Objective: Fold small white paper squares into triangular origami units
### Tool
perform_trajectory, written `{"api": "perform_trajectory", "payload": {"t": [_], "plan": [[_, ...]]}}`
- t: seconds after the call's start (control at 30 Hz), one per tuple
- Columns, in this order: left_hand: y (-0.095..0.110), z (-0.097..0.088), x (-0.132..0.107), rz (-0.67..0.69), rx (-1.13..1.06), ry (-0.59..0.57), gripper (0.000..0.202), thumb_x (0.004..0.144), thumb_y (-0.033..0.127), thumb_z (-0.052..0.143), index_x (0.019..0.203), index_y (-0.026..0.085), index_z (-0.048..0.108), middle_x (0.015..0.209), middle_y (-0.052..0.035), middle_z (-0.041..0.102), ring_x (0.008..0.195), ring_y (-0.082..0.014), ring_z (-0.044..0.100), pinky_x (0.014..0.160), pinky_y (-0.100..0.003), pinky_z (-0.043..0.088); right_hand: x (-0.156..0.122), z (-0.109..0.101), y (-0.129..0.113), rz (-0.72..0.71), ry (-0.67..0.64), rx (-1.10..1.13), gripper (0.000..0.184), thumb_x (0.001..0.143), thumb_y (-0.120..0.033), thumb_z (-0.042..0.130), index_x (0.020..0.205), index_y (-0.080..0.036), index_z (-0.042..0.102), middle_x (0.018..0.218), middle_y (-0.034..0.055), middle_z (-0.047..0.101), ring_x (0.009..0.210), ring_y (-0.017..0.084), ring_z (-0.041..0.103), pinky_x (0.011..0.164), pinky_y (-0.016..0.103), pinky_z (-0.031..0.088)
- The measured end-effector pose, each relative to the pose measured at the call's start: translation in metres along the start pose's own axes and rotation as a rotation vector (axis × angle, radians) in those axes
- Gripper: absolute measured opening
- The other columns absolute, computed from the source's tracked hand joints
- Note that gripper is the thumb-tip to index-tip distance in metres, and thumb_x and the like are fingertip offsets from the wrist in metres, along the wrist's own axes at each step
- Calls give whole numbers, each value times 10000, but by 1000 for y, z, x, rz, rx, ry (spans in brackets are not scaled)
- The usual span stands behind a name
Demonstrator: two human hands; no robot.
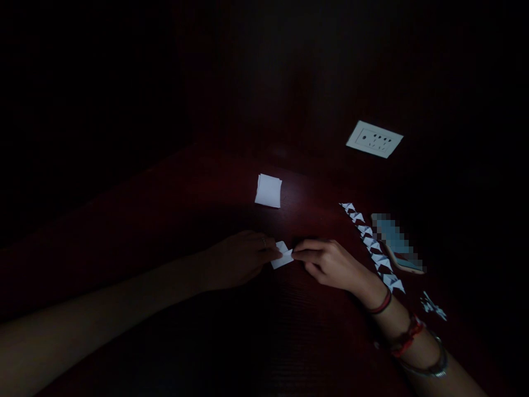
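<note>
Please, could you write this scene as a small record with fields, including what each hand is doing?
Left hand: holds the small folded paper at its left side
Right hand: at the paper's right corner
Paper stack: white, roughly square, beyond the hands
Folded pieces: white, in a slanting row
Phone: lying right of the row, screen blurred
Socket panel: white, beyond the phone
Light: dim

No readable text, label, brand, number or sign on anything in view.
</note>
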State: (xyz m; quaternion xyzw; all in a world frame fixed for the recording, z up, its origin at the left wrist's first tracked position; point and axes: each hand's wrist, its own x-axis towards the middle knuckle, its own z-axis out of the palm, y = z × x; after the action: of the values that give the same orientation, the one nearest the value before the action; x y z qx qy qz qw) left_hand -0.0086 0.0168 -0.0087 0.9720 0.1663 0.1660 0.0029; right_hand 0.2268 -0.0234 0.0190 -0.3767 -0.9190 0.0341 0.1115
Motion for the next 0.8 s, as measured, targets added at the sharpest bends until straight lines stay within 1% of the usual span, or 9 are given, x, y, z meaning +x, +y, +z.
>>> {"api": "perform_trajectory", "payload": {"t": [0.1, 0.2, 0.33, 0.4, 0.47, 0.57, 0.6, 0.77, 0.8], "plan": [[0, -2, 0, 9, -2, 1, 363, 811, 101, 438, 1161, 194, 463, 1174, -51, 506, 1064, -193, 461, 900, -345, 353, -3, -1, 3, 35, 44, -14, 279, 771, -106, 416, 901, -181, 651, 909, 31, 602, 773, 141, 582, 751, 288, 461], [1, -4, -1, 18, 1, -16, 379, 813, 87, 436, 1173, 204, 454, 1188, -52, 494, 1078, -192, 447, 900, -345, 358, -4, 0, 4, 64, 100, 57, 278, 771, -98, 414, 927, -162, 635, 936, 40, 590, 820, 140, 568, 774, 273, 450], [1, -2, -2, 40, 4, 11, 407, 811, 87, 442, 1203, 197, 423, 1240, -71, 448, 1135, -200, 401, 921, -351, 348, 1, 3, -3, 110, 78, 167, 226, 797, -148, 450, 960, -173, 603, 929, 36, 572, 818, 130, 554, 738, 250, 452], [1, -1, -3, 48, 15, 29, 428, 809, 87, 447, 1220, 199, 403, 1278, -71, 413, 1194, -213, 336, 950, -373, 317, 3, 5, -7, 154, 74, 195, 187, 800, -180, 471, 937, -176, 599, 896, 33, 563, 793, 128, 549, 713, 249, 451], [2, -2, -4, 43, 27, 4, 445, 804, 75, 447, 1228, 200, 391, 1287, -59, 410, 1217, -212, 307, 970, -387, 287, 4, 6, -11, 197, 82, 215, 151, 799, -185, 482, 896, -177, 598, 862, 28, 553, 764, 123, 542, 694, 246, 445], [4, -2, -5, 29, 32, -57, 450, 801, 54, 433, 1226, 195, 388, 1263, -45, 445, 1188, -187, 362, 984, -380, 265, 6, 7, -15, 243, 88, 243, 104, 794, -182, 496, 843, -179, 588, 826, 21, 540, 733, 117, 530, 679, 241, 436], [5, -1, -5, 23, 36, -62, 444, 807, 57, 430, 1226, 193, 386, 1262, -44, 447, 1177, -180, 378, 986, -375, 259, 6, 7, -16, 255, 91, 252, 90, 792, -183, 502, 833, -180, 582, 819, 20, 536, 727, 117, 526, 675, 240, 433], [10, 1, -7, -7, 63, -16, 367, 874, 146, 385, 1239, 181, 371, 1283, -51, 423, 1197, -164, 349, 991, -345, 244, 10, 12, -20, 310, 116, 288, 31, 781, -168, 519, 790, -174, 549, 800, 17, 517, 716, 116, 509, 661, 236, 420], [12, 0, -8, -20, 60, -25, 360, 886, 167, 370, 1246, 180, 363, 1285, -49, 422, 1200, -160, 345, 991, -340, 243, 11, 13, -20, 314, 122, 293, 32, 781, -157, 516, 777, -173, 544, 793, 16, 515, 712, 115, 505, 657, 234, 417]]}}
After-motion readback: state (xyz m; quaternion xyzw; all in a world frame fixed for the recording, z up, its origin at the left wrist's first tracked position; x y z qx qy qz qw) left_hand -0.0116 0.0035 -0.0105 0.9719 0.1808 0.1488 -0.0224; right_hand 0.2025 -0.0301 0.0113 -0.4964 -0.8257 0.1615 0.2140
